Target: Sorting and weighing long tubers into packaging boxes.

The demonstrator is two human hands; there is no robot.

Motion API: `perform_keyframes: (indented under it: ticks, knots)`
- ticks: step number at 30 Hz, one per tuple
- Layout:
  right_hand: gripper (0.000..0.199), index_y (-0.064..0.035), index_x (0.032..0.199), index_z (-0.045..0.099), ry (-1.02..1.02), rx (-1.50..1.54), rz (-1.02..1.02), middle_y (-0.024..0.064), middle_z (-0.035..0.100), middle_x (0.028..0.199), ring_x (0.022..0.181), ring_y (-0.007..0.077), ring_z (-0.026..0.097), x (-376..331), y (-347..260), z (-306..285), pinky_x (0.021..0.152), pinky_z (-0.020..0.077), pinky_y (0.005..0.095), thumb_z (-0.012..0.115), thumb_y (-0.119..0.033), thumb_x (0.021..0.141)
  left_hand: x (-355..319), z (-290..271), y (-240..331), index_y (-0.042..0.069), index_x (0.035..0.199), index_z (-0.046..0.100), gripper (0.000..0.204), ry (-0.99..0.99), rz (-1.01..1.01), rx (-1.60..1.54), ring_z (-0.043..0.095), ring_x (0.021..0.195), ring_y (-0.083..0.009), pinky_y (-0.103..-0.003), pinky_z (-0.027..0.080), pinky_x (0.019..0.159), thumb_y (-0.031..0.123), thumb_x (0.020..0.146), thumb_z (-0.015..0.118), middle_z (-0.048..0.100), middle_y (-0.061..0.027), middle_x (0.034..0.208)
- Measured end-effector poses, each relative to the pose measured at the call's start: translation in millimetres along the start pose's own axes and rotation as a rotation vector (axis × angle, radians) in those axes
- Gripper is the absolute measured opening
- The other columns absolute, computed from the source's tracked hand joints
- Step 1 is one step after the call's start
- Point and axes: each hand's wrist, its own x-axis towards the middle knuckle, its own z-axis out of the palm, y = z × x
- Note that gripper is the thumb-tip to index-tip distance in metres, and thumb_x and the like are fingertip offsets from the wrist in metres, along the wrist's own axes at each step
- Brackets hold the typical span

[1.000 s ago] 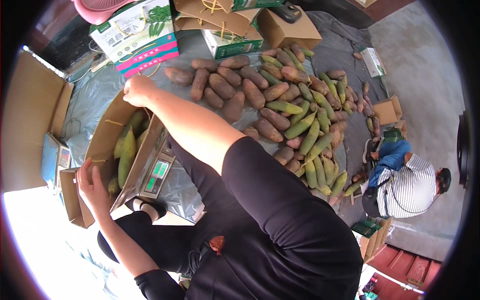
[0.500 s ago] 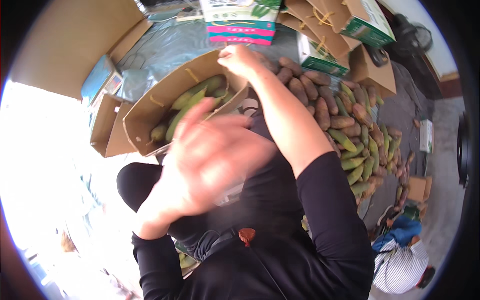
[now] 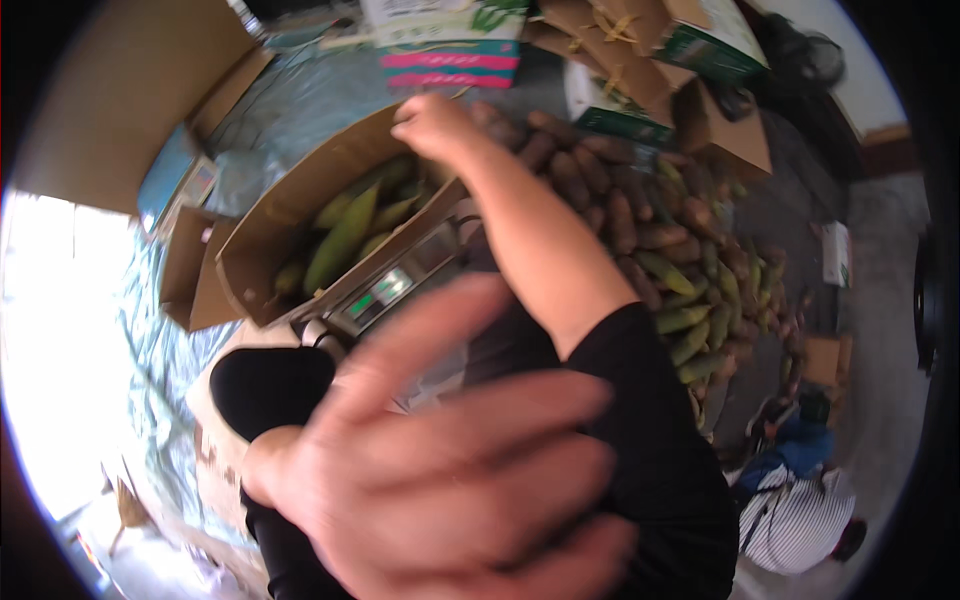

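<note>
Large and blurred in front of my body, my left hand (image 3: 460, 470) has its fingers spread, with nothing seen in them. My right hand (image 3: 432, 125) is closed at the far right corner of an open cardboard box (image 3: 235, 265), seemingly pinching its rim. Inside that box lie several long green, cucumber-like vegetables (image 3: 345, 235). A weighing scale (image 3: 385, 290) with a lit green display shows along the box's near side, close to my knee. Whether the box rests fully on the scale I cannot tell.
Right of the box spreads a heap of brown and green long vegetables (image 3: 690, 260). Printed cartons (image 3: 450, 60) and opened boxes (image 3: 720, 125) stand at the back. A large cardboard panel (image 3: 110, 90) rises at far left. Another person (image 3: 800, 510) is at lower right.
My left hand has come down and nearer, away from the box, uncovering the scale display. My right hand stays at the box corner; the whole view has shifted slightly.
</note>
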Motion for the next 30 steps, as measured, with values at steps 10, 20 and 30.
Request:
perform_keyframes:
  ticks: [10, 20, 30]
  knots:
    - [0.021, -0.0126, 0.089, 0.070, 0.010, -0.047, 0.102, 0.0120, 0.065, 0.097, 0.094, 0.0296, 0.062, 0, -5, 9, 0.080, 0.0494, 0.0402, 0.067, -0.026, 0.073, 7, 26, 17, 0.008, 0.079, 0.045, 0.011, 0.655, -0.300, -0.900, 0.058, 0.066, -0.0248, -0.053, 0.047, 0.074, 0.011, 0.089, 0.049, 0.054, -0.0096, 0.075]
    - [0.030, -0.0123, 0.103, 0.065, -0.053, -0.035, 0.140, 0.0102, 0.064, 0.105, 0.101, 0.0276, 0.059, 1, -4, 0, 0.086, 0.0463, 0.0384, 0.065, -0.029, 0.078, 2, 28, 27, 0.006, 0.086, 0.042, 0.008, 0.650, -0.314, -0.841, 0.055, 0.072, -0.0251, -0.052, 0.046, 0.077, 0.011, 0.089, 0.049, 0.052, -0.0106, 0.081]
    - [0.031, -0.0122, 0.106, 0.063, -0.084, -0.043, 0.120, 0.0102, 0.062, 0.108, 0.103, 0.0272, 0.058, 2, -3, 2, 0.086, 0.0462, 0.0384, 0.065, -0.029, 0.080, 1, 36, 22, 0.004, 0.095, 0.039, 0.012, 0.613, -0.294, -0.890, 0.053, 0.079, -0.0255, -0.051, 0.044, 0.080, 0.010, 0.088, 0.048, 0.049, -0.0118, 0.087]
